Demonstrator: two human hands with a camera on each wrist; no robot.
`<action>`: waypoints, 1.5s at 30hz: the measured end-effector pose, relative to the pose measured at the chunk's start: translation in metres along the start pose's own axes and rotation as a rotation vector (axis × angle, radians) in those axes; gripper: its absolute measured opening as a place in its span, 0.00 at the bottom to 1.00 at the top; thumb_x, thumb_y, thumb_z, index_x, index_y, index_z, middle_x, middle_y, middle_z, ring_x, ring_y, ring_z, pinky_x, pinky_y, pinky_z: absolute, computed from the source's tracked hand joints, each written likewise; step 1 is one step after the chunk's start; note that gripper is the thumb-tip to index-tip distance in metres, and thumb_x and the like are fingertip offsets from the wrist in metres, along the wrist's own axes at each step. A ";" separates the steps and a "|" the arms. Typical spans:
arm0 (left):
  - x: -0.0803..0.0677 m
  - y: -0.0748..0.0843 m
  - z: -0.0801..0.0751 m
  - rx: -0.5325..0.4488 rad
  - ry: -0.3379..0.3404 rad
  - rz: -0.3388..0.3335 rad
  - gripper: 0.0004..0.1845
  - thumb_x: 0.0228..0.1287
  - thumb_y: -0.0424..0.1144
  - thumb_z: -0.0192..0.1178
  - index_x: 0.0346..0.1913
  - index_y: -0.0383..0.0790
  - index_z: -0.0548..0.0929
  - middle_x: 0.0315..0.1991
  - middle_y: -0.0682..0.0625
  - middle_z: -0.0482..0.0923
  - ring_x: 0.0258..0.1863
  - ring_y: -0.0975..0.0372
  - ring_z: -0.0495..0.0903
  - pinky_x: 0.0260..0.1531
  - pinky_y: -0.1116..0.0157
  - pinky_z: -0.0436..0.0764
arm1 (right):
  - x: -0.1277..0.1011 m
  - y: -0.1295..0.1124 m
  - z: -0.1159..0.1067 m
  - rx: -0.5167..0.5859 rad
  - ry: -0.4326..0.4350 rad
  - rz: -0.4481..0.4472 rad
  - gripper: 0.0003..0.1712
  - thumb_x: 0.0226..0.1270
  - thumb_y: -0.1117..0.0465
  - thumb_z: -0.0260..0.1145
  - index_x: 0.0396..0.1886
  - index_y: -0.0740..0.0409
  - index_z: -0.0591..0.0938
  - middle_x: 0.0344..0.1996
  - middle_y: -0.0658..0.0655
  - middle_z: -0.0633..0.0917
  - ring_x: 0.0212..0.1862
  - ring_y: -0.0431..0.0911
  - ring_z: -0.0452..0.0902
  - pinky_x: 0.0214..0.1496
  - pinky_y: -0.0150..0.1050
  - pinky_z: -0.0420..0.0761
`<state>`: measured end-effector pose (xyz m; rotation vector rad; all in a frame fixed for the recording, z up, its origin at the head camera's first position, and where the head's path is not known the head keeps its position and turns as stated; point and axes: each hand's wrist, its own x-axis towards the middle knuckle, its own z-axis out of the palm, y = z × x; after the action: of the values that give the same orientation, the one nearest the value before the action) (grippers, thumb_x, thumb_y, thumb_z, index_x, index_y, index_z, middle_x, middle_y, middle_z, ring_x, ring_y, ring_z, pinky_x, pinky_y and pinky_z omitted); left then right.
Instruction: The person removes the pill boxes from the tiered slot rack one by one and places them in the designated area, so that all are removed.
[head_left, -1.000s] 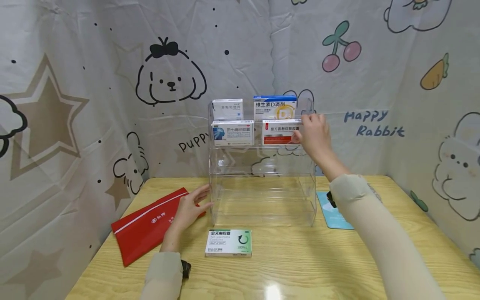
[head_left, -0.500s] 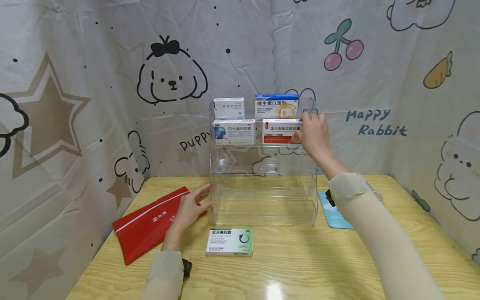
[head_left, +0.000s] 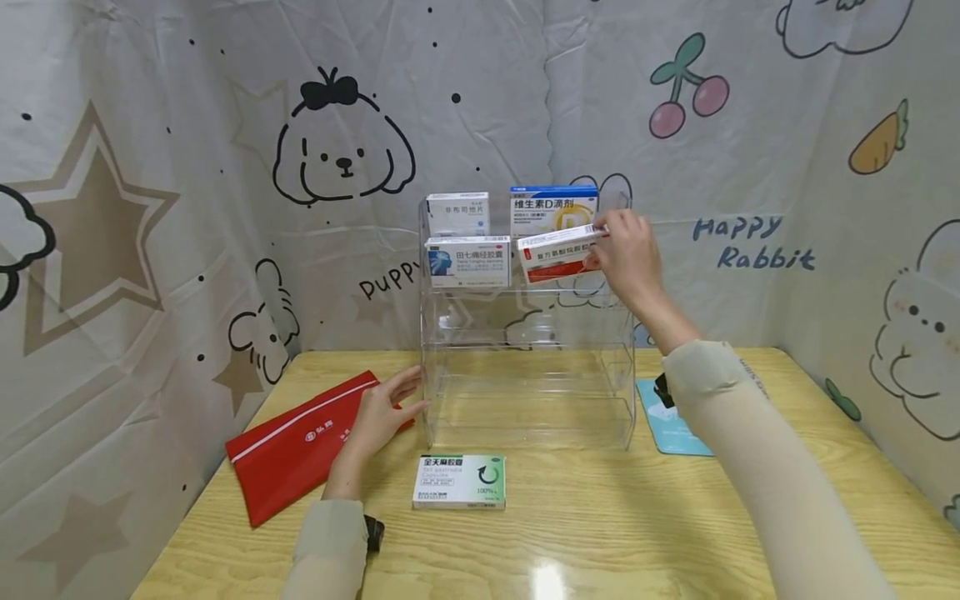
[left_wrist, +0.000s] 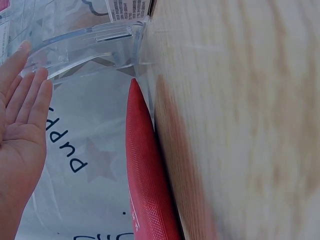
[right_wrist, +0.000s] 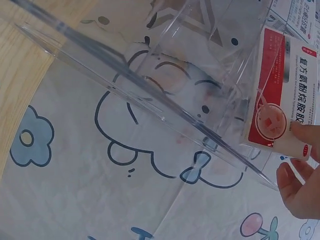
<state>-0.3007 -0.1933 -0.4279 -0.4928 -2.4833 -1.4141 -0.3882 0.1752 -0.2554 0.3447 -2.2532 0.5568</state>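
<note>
**A:** Your right hand (head_left: 628, 258) is pinching the right end of the red-and-white medicine box (head_left: 558, 253), thumb under and fingers over the end. You are holding it by that end alone, so the box is sitting tilted, right end raised, in front of the right half of the second tier of the clear acrylic rack (head_left: 525, 392). It is overlapping the lower edge of the blue vitamin D box (head_left: 553, 208) behind it.

**B:** And your left hand (head_left: 384, 417)?

**A:** It is lying open, fingers straight and together, with the fingertips touching the lower left corner of the rack. I judge you are steadying the light rack while the other hand is working up high. The palm is lying partly over the red zip pouch (head_left: 300, 446).

**B:** What is staying out of reach of the cameras?

**A:** The rack's clear walls are making it hard to tell whether the tilted box is touching the shelf lip or hanging free of it. The right wrist view is cutting off most of your hand, showing only two fingertips (right_wrist: 305, 135) at the box's corner. The small print on the blue-and-white brain-picture box (head_left: 467, 261) and the white box (head_left: 457, 213) above it is too fine to read. Your right sleeve is covering part of the light blue card (head_left: 667, 429), and the green-and-white capsule box (head_left: 458, 482) is lying flat in front of the rack.
</note>
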 end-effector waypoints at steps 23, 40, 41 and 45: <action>0.000 0.003 -0.002 0.007 -0.023 -0.026 0.32 0.59 0.32 0.68 0.67 0.34 0.72 0.63 0.35 0.76 0.61 0.45 0.78 0.60 0.50 0.78 | -0.020 -0.011 -0.023 0.241 0.202 -0.110 0.12 0.69 0.66 0.63 0.48 0.68 0.78 0.50 0.68 0.77 0.52 0.58 0.78 0.52 0.48 0.86; 0.001 0.003 -0.001 -0.002 -0.021 -0.028 0.31 0.59 0.32 0.68 0.67 0.35 0.72 0.63 0.35 0.76 0.61 0.45 0.78 0.60 0.49 0.78 | -0.099 -0.010 -0.033 0.425 0.095 -0.069 0.12 0.60 0.71 0.69 0.45 0.67 0.82 0.42 0.66 0.79 0.43 0.32 0.76 0.43 0.08 0.74; 0.001 0.003 -0.002 -0.001 -0.022 -0.025 0.31 0.59 0.32 0.68 0.67 0.34 0.72 0.63 0.35 0.76 0.61 0.45 0.78 0.60 0.50 0.78 | -0.104 -0.010 -0.033 0.434 0.088 -0.070 0.12 0.59 0.71 0.70 0.44 0.67 0.83 0.42 0.66 0.80 0.43 0.28 0.75 0.43 0.09 0.75; 0.000 0.005 -0.002 0.003 -0.022 -0.026 0.31 0.59 0.31 0.68 0.67 0.33 0.72 0.63 0.35 0.76 0.61 0.45 0.78 0.60 0.50 0.79 | -0.123 -0.008 -0.032 0.477 0.037 -0.074 0.12 0.58 0.73 0.70 0.43 0.66 0.84 0.40 0.64 0.81 0.42 0.23 0.73 0.41 0.11 0.77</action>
<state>-0.2987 -0.1924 -0.4230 -0.4794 -2.5183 -1.4217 -0.2827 0.1929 -0.3254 0.6460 -2.0436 1.0524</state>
